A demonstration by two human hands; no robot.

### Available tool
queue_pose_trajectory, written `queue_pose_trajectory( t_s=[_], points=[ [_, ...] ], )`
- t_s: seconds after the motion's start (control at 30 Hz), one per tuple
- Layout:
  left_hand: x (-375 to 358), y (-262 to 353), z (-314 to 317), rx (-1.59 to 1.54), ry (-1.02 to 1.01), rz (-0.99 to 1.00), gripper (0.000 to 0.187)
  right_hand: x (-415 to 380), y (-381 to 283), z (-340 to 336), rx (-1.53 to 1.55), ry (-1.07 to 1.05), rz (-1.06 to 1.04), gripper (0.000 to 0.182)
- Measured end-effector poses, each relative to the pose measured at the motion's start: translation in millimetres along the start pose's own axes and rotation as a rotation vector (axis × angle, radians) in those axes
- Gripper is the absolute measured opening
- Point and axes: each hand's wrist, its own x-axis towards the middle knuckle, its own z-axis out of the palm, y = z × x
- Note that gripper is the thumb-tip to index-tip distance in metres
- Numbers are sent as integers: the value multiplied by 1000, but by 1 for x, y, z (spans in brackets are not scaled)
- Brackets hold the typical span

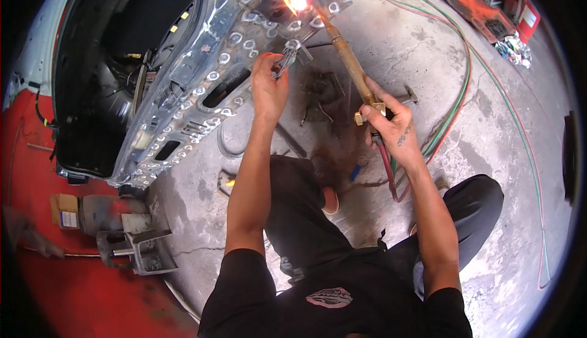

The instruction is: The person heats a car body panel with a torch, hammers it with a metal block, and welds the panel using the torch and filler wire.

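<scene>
My right hand [394,124] is wrapped round the brass body of a gas welding torch [348,57], its red and green hoses hanging below. The torch tip points up and left at a bright glowing flame [298,2] on the bare metal car body panel [238,35]. Rows of round weld spots and oblong holes run along this panel. Closed around silver locking pliers [289,60], my left hand [269,84] is at the panel's right edge, just below the flame. The pliers' jaws overlap that edge, and part of their handles is hidden by my fingers.
Red and green hoses [468,57] curve across the concrete floor [489,127] at right. A hammer [411,95] lies beyond my right hand. At lower left are a metal bracket [147,252] and a cardboard box [65,209]. A red metal frame [465,2] stands at upper right.
</scene>
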Motion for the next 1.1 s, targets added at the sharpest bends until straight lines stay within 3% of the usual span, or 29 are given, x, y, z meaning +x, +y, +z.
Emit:
queue_pose_trajectory(
  t_s=[1.1],
  points=[
    [2, -1, 2, -14, 1, -5, 29, 1, 3, -1, 1, -15, -16, 59]
  ],
)
